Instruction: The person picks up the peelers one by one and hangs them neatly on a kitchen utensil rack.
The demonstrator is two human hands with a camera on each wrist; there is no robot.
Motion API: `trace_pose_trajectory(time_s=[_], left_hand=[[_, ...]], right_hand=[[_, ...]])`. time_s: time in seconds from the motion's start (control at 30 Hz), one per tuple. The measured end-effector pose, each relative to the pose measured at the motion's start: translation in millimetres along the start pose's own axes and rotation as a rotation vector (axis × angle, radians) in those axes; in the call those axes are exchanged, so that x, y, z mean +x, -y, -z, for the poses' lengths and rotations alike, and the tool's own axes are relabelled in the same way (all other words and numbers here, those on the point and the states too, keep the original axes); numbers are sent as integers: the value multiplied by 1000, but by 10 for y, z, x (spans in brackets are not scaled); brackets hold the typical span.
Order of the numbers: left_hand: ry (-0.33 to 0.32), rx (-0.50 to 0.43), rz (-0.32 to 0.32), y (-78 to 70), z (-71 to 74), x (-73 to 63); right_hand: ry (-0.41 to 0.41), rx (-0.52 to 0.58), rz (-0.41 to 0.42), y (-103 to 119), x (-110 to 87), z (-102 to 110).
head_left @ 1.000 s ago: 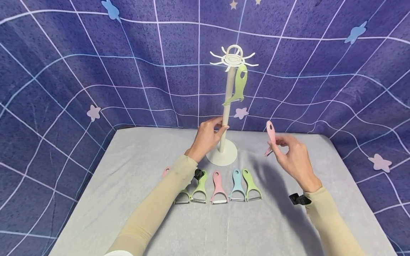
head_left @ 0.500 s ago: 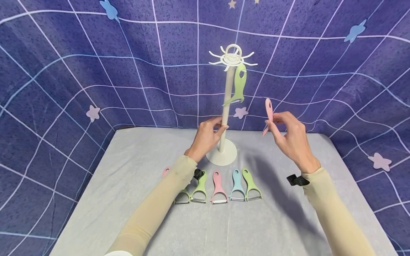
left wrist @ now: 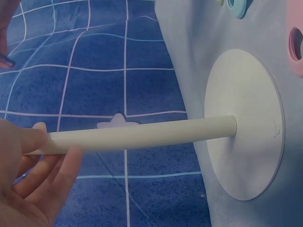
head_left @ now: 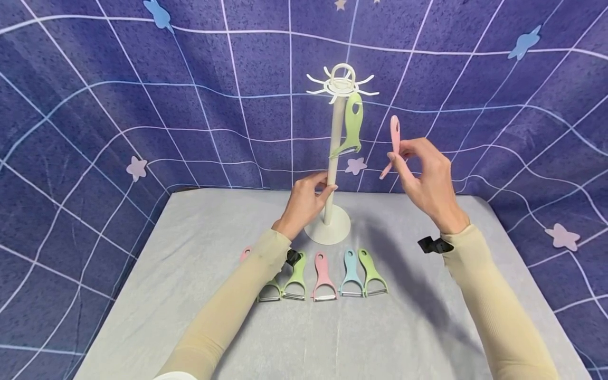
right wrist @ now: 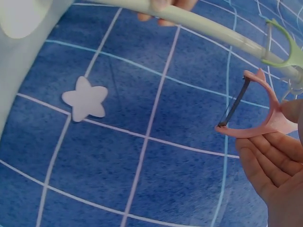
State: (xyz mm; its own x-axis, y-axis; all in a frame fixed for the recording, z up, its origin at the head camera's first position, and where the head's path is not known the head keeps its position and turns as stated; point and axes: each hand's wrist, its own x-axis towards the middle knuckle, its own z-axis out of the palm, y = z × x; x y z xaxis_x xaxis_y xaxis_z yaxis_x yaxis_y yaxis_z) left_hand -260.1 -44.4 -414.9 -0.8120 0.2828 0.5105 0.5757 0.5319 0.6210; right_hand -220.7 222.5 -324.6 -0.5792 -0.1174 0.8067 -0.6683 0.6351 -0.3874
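My left hand (head_left: pixel 306 203) grips the pole of a cream stand (head_left: pixel 334 142), thumb and fingers around it above the round base (left wrist: pixel 244 127). White hooks fan out at the stand's top, and a green peeler (head_left: pixel 353 121) hangs from one by the hole in its handle. To the right of the pole, my right hand (head_left: pixel 429 174) pinches a pink peeler (head_left: pixel 395 138) between thumb and fingers, handle end up, blade end down. In the right wrist view the pink peeler's blade (right wrist: pixel 234 102) faces away from the palm.
On the grey cloth-covered table (head_left: pixel 190 237) lies a row of peelers, among them a pink peeler (head_left: pixel 322 272), a blue peeler (head_left: pixel 351 272) and a green peeler (head_left: pixel 370 269). My left sleeve (head_left: pixel 237 295) partly covers those at the left. A blue gridded curtain (head_left: pixel 214 132) stands behind.
My right hand has lifted the pink peeler up from near the table and slightly left, toward the hanging green peeler's height. My left hand stays on the pole.
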Motion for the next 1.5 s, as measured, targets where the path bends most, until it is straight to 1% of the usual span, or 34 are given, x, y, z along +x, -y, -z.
trace_pose_trajectory(time_s=[0.33, 0.53, 0.77, 1.17, 1.5], left_hand=[[-6, -23, 1, -10, 1, 1], [-3, -24, 1, -8, -2, 1], [-4, -7, 8, -8, 0, -8], [1, -50, 22, -14, -1, -13], [-1, -35, 21, -4, -14, -4]], right_hand=[[-13, 28, 76, 94, 289, -5], [-26, 66, 97, 130, 398, -57], [-4, 73, 127, 165, 499, -106], [27, 114, 85, 236, 551, -162], [63, 103, 58, 211, 543, -177]])
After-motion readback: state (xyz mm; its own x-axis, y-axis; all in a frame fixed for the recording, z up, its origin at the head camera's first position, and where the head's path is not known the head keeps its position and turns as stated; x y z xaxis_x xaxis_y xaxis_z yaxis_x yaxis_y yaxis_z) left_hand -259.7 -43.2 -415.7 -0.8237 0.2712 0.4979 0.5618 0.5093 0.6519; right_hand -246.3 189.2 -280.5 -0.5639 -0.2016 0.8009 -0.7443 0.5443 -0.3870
